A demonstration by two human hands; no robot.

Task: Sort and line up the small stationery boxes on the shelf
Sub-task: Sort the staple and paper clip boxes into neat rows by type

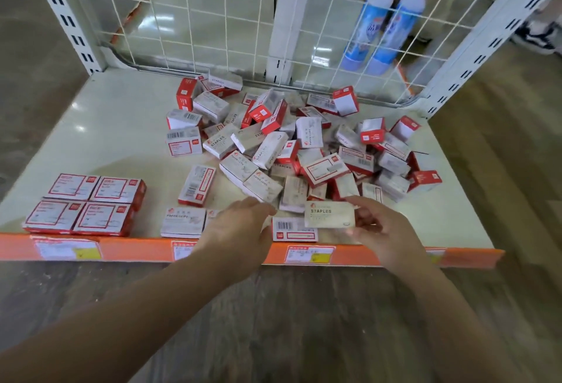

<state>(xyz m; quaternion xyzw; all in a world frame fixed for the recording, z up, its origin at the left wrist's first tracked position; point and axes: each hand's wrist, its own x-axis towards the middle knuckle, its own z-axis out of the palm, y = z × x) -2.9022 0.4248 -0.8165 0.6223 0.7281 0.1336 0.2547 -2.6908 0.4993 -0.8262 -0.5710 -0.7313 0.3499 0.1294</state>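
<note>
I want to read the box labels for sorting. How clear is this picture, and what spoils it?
Head view: STAPLES box in the right hand reads clearly; small print in the loose pile is soft; ceiling-light glare spots the shelf; wide-angle lens bends the uprights outward; left hand slightly blurred.

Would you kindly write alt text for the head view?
The right hand holds a staples box above the shelf's front edge, the open left hand beside it. A jumbled box pile lies behind; four boxes sit lined up at left.
</note>
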